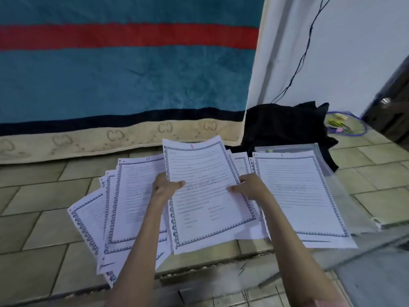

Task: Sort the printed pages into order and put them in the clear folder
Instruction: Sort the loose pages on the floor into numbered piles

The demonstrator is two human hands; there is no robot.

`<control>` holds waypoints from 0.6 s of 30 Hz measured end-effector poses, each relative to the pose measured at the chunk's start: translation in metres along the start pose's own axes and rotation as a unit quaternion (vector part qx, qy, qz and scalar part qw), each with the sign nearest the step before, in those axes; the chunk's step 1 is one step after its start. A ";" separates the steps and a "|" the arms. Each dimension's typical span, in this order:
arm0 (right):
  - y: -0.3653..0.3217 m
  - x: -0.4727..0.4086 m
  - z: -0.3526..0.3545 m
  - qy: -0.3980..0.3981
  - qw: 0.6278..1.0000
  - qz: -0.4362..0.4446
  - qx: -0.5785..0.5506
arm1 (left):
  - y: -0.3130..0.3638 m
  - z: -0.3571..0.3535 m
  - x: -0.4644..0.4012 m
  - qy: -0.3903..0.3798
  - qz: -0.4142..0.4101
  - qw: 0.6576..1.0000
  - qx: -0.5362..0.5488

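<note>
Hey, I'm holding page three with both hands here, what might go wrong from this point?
Three risks:
1. Page 3 is pinched only at its side edges by the left hand and right hand, so it may sag or crease.
2. The loose pile on the left is fanned out unevenly; pages could get skipped or misordered.
3. Page 1 lies on the clear folder, covering it, so sliding pages inside may disturb the sorted stack.
</note>
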State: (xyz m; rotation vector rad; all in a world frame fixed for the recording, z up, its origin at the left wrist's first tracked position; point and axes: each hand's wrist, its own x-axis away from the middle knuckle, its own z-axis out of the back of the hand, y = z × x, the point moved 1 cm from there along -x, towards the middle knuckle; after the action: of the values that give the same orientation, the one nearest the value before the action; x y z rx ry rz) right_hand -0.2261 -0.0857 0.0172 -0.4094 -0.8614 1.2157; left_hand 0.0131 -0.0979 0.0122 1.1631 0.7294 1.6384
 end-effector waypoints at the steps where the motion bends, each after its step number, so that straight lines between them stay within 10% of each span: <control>1: 0.007 0.002 -0.007 -0.008 0.999 -0.007 0.040 | -0.010 -0.009 -0.001 0.007 0.010 1.000 -0.026; 11: 0.028 0.013 0.011 0.106 0.994 -0.029 0.019 | 0.005 -0.068 0.015 0.255 -0.080 0.921 -0.285; 15: 0.082 0.015 0.090 0.289 0.948 -0.132 0.015 | 0.040 -0.134 0.022 0.061 -0.081 0.989 -0.106; 18: 0.142 0.020 0.122 0.273 0.913 -0.300 0.035 | 0.054 -0.185 0.038 -0.113 0.001 0.987 -0.112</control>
State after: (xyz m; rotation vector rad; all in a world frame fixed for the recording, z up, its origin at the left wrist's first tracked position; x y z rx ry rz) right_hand -0.4080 -0.0403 0.0024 -0.3634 -0.4020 0.5116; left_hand -0.1809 -0.0709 0.0046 1.1612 0.3894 1.5162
